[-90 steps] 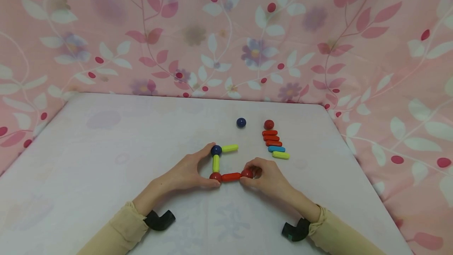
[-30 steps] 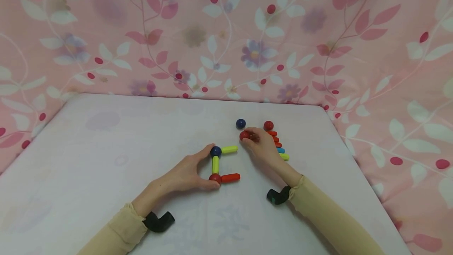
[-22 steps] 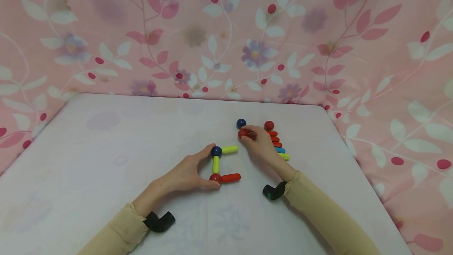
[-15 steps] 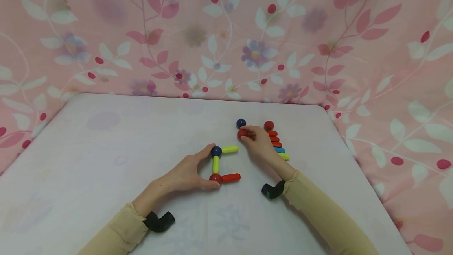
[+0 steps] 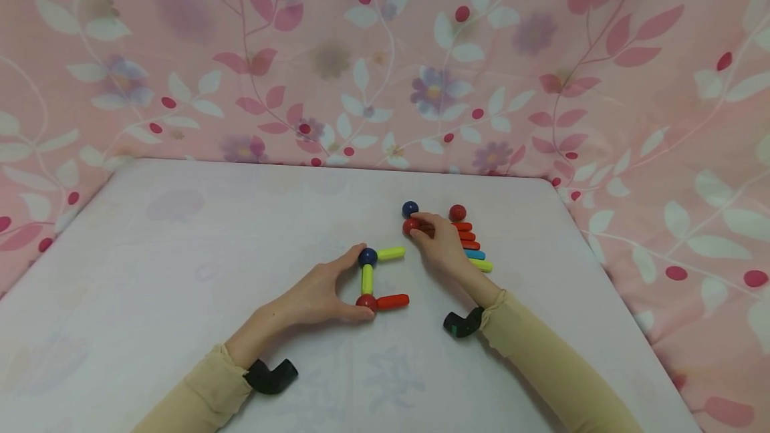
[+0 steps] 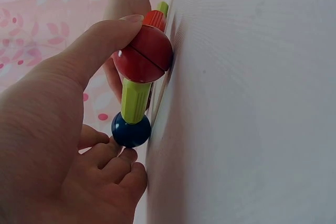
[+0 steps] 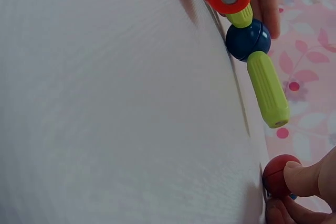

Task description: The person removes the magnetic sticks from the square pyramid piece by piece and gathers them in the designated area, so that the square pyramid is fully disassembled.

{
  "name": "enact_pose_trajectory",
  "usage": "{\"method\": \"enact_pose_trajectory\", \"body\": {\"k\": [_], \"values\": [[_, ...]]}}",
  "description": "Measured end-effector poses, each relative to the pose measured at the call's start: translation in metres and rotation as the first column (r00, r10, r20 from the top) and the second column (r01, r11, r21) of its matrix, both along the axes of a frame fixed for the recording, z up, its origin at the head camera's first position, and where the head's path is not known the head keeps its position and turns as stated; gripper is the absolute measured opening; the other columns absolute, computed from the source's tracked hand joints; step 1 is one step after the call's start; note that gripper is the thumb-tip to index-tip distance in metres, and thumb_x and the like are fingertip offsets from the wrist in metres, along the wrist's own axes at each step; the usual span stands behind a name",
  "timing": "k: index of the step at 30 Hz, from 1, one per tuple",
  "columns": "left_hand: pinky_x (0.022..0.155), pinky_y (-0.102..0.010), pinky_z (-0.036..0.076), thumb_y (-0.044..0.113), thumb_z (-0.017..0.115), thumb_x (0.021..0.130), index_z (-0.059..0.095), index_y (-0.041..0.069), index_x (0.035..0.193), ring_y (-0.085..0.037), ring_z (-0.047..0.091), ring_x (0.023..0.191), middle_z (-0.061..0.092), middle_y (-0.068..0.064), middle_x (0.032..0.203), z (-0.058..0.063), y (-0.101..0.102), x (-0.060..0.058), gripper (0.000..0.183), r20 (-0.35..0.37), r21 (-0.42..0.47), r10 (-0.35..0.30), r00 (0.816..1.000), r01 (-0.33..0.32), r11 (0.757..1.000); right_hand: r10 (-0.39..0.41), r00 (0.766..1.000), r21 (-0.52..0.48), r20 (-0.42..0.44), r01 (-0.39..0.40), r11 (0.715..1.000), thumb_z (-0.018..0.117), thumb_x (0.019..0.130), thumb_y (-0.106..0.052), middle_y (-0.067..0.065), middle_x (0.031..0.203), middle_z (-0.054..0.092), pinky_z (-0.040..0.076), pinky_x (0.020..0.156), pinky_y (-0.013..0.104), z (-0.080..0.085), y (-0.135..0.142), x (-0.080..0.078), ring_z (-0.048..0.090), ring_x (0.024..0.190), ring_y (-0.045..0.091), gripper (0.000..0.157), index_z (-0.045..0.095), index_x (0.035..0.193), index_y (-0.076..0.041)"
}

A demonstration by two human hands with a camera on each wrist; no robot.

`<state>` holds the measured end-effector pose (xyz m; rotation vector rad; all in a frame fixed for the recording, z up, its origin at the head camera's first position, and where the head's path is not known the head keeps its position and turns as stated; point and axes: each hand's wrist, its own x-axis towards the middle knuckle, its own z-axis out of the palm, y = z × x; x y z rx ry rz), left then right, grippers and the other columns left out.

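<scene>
My left hand (image 5: 314, 291) holds a joined piece of magnetic balls and sticks on the table. The thumb is against its red ball (image 6: 147, 53), the fingers at its dark blue ball (image 5: 367, 257). A yellow-green stick (image 5: 367, 279) links those balls. Another yellow-green stick (image 7: 268, 90) and a red stick (image 5: 393, 302) point right, their far ends free; a metal tip shows on the red one. Farther back, my right hand (image 5: 443, 246) pinches a loose red ball (image 5: 410, 227) between thumb and fingers, just in front of a loose dark blue ball (image 5: 410, 209).
Behind my right hand is another red ball (image 5: 458, 212). Below that ball lies a row of red sticks (image 5: 469, 236), a blue stick (image 5: 474, 254) and a yellow-green stick (image 5: 482, 265), partly covered by the hand. A floral cloth (image 5: 385, 72) hangs behind the white table (image 5: 180, 252).
My right hand has taken the red ball off the red stick's end and moved it back beside the loose blue ball. My left hand has stayed on the joined piece.
</scene>
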<state>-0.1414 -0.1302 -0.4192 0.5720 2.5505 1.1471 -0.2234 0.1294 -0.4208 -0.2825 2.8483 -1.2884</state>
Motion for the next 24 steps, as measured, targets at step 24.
{"method": "enact_pose_trajectory", "body": {"k": [24], "values": [[0.116,-0.053,0.035,0.057,0.085,0.071,0.025,0.027,0.159,-0.02,0.029,0.15,0.031,0.004,0.162,-0.0004,0.0004,-0.0005,0.111,0.01,-0.004,-0.002,1.0,0.002,1.0,-0.011,0.999,-0.043,0.039,0.013,0.999,0.064,0.098,-0.014,0.013,0.132,0.061,0.05,0.104,0.044,0.001,0.0029,0.0032,0.057,0.121,0.03,0.044,0.055,0.141,-0.007]]}}
